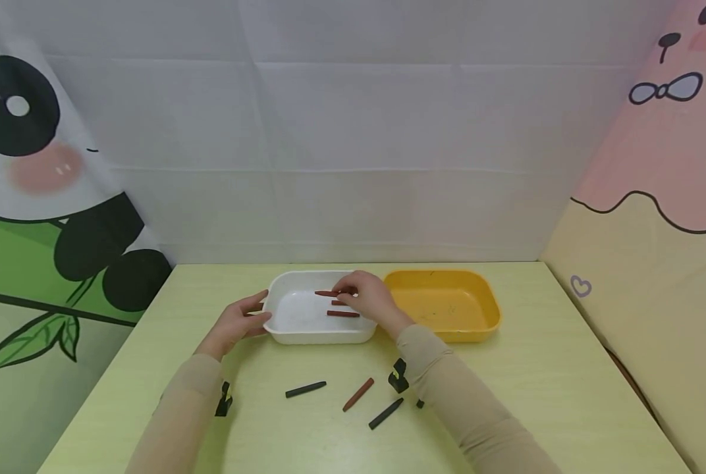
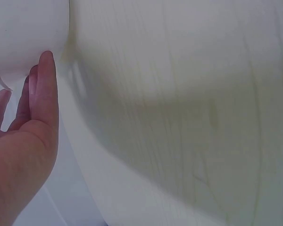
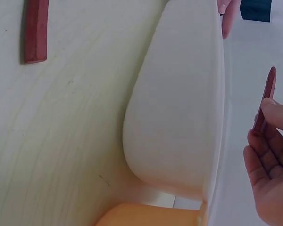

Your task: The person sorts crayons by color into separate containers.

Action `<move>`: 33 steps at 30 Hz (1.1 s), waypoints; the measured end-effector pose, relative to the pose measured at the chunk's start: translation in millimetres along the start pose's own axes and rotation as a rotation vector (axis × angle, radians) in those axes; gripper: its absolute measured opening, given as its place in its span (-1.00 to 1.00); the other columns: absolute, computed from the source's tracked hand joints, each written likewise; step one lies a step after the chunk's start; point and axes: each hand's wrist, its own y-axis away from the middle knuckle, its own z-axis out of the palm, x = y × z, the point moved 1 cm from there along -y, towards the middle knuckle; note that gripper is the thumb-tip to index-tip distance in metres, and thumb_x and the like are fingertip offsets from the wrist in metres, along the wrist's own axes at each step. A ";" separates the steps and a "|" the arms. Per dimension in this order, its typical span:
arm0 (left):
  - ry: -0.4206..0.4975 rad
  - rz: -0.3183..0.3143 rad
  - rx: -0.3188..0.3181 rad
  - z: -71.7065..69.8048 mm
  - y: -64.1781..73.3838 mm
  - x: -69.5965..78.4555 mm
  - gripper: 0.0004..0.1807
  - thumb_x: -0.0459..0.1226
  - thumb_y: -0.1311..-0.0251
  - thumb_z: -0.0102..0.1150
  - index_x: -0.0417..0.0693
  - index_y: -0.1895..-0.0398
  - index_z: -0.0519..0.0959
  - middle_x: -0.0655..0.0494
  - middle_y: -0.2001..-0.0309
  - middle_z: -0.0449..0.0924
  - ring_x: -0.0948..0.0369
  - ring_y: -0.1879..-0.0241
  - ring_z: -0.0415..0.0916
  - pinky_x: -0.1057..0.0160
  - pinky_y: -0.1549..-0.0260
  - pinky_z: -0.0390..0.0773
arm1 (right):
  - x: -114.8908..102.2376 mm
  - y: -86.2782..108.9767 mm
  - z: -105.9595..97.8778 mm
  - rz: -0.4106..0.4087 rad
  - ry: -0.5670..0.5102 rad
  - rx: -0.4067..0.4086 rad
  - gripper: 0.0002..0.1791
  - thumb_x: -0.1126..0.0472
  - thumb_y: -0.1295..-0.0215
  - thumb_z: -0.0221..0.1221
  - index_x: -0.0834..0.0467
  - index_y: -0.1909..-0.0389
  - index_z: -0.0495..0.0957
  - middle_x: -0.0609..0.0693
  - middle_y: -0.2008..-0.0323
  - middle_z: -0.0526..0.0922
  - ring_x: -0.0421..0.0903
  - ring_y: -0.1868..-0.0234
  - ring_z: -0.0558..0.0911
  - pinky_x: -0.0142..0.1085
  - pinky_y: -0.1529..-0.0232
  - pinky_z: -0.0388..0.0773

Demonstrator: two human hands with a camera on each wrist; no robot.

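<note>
My right hand (image 1: 367,296) pinches a dark red crayon (image 1: 326,293) between thumb and fingers, over the inside of a white tray (image 1: 294,338). In the right wrist view, the crayon's tapered tip (image 3: 270,84) points away from the hand. Two more dark red crayons lie in the tray below, one (image 1: 342,314) in plain sight and the other partly hidden by the hand. At the tray's left side, my left hand (image 1: 237,324) touches the outer wall with extended fingers (image 2: 46,89). The thumb lies by the rim.
A yellow tray (image 1: 495,326) stands right beside the white one. On the table in front lie a black crayon (image 1: 305,389), a dark red crayon (image 1: 358,394) and another black crayon (image 1: 386,414). White cloth (image 1: 353,131) hangs behind the table, with printed cloth at both sides.
</note>
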 end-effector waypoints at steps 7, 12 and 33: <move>-0.001 -0.011 0.013 2.2 2.1 -1.7 -0.24 -0.38 -0.36 0.17 -0.23 -0.54 0.05 -0.47 -0.32 0.17 -0.04 -0.05 0.49 0.17 0.05 0.66 | 4.1 3.1 9.8 0.020 0.001 -0.028 -0.90 0.24 -0.30 0.31 0.03 0.21 0.75 -0.16 0.34 0.66 -0.18 0.32 0.50 -0.38 0.26 0.49; 0.006 -0.016 0.011 2.0 1.7 -5.2 -0.24 -0.37 -0.38 0.15 -0.22 -0.54 0.03 -0.48 -0.34 0.16 -0.03 -0.07 0.49 0.17 0.05 0.66 | 9.3 6.7 15.9 0.056 0.010 -0.043 -0.90 0.25 -0.29 0.32 0.03 0.23 0.75 -0.15 0.34 0.63 -0.17 0.31 0.50 -0.38 0.26 0.50; 0.004 -0.020 0.036 7.7 9.7 -7.9 -0.26 -0.41 -0.38 0.13 -0.21 -0.54 0.05 -0.47 -0.33 0.19 -0.10 -0.08 0.48 0.19 0.06 0.66 | 12.6 27.0 9.7 -0.017 -0.104 -0.080 -0.85 0.23 -0.35 0.27 0.14 0.13 0.73 -0.10 0.20 0.70 -0.14 0.16 0.59 -0.34 0.05 0.59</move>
